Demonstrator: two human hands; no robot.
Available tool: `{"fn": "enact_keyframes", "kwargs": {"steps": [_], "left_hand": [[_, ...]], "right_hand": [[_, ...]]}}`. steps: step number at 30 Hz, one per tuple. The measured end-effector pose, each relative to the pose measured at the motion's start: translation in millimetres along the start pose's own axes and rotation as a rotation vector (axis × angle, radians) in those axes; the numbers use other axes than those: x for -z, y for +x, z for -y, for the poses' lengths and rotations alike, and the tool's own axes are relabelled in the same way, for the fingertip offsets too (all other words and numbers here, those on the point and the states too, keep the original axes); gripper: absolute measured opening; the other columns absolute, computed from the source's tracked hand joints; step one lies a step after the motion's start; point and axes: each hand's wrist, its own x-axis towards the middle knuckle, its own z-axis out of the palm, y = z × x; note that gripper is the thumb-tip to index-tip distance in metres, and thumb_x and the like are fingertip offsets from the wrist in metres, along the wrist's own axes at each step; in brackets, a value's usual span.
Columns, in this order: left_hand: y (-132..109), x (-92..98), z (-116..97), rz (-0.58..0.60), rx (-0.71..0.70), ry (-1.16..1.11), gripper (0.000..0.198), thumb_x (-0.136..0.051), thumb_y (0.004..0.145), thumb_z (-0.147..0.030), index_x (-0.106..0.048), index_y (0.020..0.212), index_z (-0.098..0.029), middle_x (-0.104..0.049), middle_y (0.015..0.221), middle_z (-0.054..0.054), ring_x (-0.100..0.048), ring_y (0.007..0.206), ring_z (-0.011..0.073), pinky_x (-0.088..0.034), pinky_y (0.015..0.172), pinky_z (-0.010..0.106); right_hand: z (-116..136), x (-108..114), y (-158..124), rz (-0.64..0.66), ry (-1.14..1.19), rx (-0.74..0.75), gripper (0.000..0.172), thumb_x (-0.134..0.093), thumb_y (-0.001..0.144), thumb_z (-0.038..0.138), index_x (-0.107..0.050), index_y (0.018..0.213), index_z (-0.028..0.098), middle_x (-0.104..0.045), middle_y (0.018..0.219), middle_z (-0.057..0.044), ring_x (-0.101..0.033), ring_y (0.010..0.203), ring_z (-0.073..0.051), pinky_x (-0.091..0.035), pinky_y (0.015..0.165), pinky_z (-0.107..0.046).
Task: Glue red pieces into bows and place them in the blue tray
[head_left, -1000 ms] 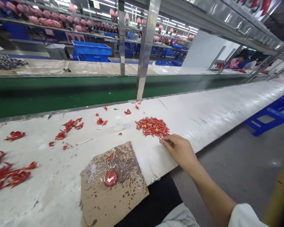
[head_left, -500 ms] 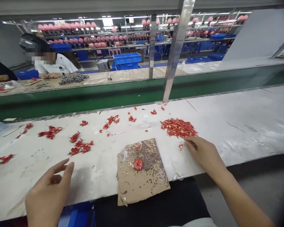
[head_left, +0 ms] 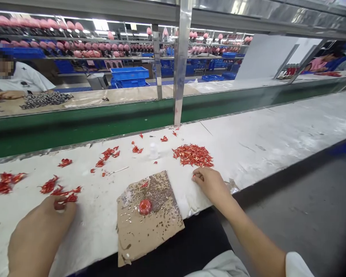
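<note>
My left hand (head_left: 43, 231) is low at the left, thumb and finger closing on a small cluster of glossy red pointed pieces (head_left: 72, 197). The fingertips partly cover that cluster. Between the thumb and fingertips of my right hand (head_left: 212, 184) is a tiny red piece (head_left: 194, 176), mostly hidden. Just beyond that hand lies a heap of loose red pointed pieces (head_left: 193, 155). A speckled cardboard sheet (head_left: 150, 238) lies between my hands, overhanging the table edge. On it is a small round blob of wet-looking red stuff (head_left: 145, 206), with one red piece (head_left: 144, 184) above it.
More red clusters (head_left: 5, 182) are scattered over the white tabletop (head_left: 248, 142). A thin metal tool (head_left: 119, 170) and a small clear bottle (head_left: 154, 151) lie farther back. A metal post (head_left: 178, 77) rises beyond. Across the green strip (head_left: 103, 125), a person (head_left: 20, 77) sits by dark pieces.
The view has swung right. My left hand has reached up to the red cluster and closed its fingers. My right hand has drawn back slightly from the heap, now pinching a small red piece.
</note>
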Motion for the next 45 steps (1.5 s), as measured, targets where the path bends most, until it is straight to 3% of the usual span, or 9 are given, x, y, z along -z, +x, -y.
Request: {"fn": "enact_keyframes", "kwargs": {"steps": [6, 10, 16, 22, 28, 31, 34, 39, 45], "left_hand": [[-28.3, 31.2, -38.3, 0.113, -0.033, 0.235, 0.059, -0.047, 0.079, -0.078, -0.071, 0.097, -0.026, -0.069, 0.083, 0.007, -0.064, 0.081, 0.0343, -0.047, 0.069, 0.037], [-49.5, 37.4, -46.0, 0.092, -0.110, 0.237, 0.049, -0.049, 0.087, -0.063, -0.072, 0.098, -0.021, -0.074, 0.095, 0.011, -0.066, 0.093, 0.0366, -0.049, 0.077, 0.040], [-76.8, 19.4, -17.5, 0.005, -0.256, 0.044, 0.053, -0.048, 0.094, -0.056, -0.069, 0.127, -0.021, -0.074, 0.120, 0.012, -0.066, 0.111, 0.0367, -0.050, 0.094, 0.046], [-82.5, 8.2, 13.7, -0.077, -0.506, -0.240, 0.044, -0.057, 0.091, -0.058, -0.077, 0.114, -0.027, -0.076, 0.116, 0.006, -0.067, 0.114, 0.0318, -0.048, 0.103, 0.042], [-115.7, 12.6, -13.7, -0.114, 0.028, -0.928, 0.035, -0.078, 0.080, -0.051, -0.079, 0.106, -0.029, -0.078, 0.105, 0.003, -0.073, 0.104, 0.0275, -0.053, 0.104, 0.046], [-132.7, 13.6, -32.3, -0.073, 0.227, -1.374, 0.034, -0.086, 0.074, -0.044, -0.078, 0.097, -0.020, -0.078, 0.102, 0.006, -0.075, 0.085, 0.0217, -0.063, 0.085, 0.036], [-147.5, 10.9, -44.1, 0.032, 0.377, -1.534, 0.036, -0.089, 0.070, -0.039, -0.079, 0.099, -0.018, -0.078, 0.099, 0.007, -0.073, 0.077, 0.0160, -0.061, 0.067, 0.022], [-176.2, 4.4, -52.3, 0.054, 0.518, -1.634, 0.045, -0.091, 0.068, -0.046, -0.080, 0.102, -0.018, -0.078, 0.103, 0.010, -0.071, 0.076, 0.0147, -0.060, 0.063, 0.020], [-202.5, 10.3, -49.3, 0.194, 0.487, -1.712, 0.056, -0.092, 0.067, -0.043, -0.078, 0.116, -0.020, -0.071, 0.128, 0.014, -0.073, 0.091, 0.0197, -0.064, 0.080, 0.026]], "right_hand": [[1.6, -4.5, -2.7, 0.008, 0.034, -0.003, 0.024, -0.059, 0.089, 0.012, -0.068, 0.111, 0.016, -0.073, 0.095, -0.006, -0.067, 0.089, -0.021, -0.048, 0.082, -0.033], [0.4, -3.8, -3.9, 0.034, 0.008, 0.010, 0.012, -0.061, 0.088, 0.016, -0.069, 0.096, 0.020, -0.072, 0.092, -0.004, -0.067, 0.089, -0.021, -0.047, 0.080, -0.033], [-4.3, -5.6, -8.4, 0.013, 0.109, 0.029, 0.015, -0.061, 0.087, 0.023, -0.069, 0.099, 0.025, -0.071, 0.084, 0.000, -0.067, 0.081, -0.020, -0.048, 0.077, -0.034], [17.2, -11.7, -15.2, 0.150, 0.562, -0.094, 0.021, -0.078, 0.077, 0.039, -0.078, 0.090, 0.023, -0.076, 0.088, -0.003, -0.069, 0.081, -0.021, -0.053, 0.075, -0.032], [69.2, -16.9, -27.2, 0.405, 0.850, 0.030, 0.016, -0.073, 0.088, 0.037, -0.077, 0.096, 0.023, -0.073, 0.084, -0.001, -0.065, 0.075, -0.016, -0.051, 0.071, -0.029], [91.8, -20.7, -29.0, 0.423, 0.762, 0.198, 0.010, -0.067, 0.094, 0.028, -0.077, 0.093, 0.025, -0.069, 0.093, 0.000, -0.064, 0.086, -0.016, -0.048, 0.078, -0.029], [105.6, -27.7, -27.3, 0.445, 0.651, 0.271, 0.012, -0.066, 0.095, 0.025, -0.077, 0.092, 0.027, -0.066, 0.096, 0.000, -0.062, 0.090, -0.016, -0.047, 0.082, -0.030], [115.1, -38.7, -22.8, 0.447, 0.529, 0.242, 0.016, -0.064, 0.096, 0.024, -0.077, 0.087, 0.027, -0.064, 0.091, 0.001, -0.060, 0.084, -0.016, -0.045, 0.078, -0.031], [116.3, -38.7, -26.4, 0.441, 0.534, 0.234, 0.017, -0.064, 0.096, 0.022, -0.077, 0.087, 0.027, -0.065, 0.093, 0.000, -0.061, 0.084, -0.016, -0.046, 0.076, -0.030]]}}
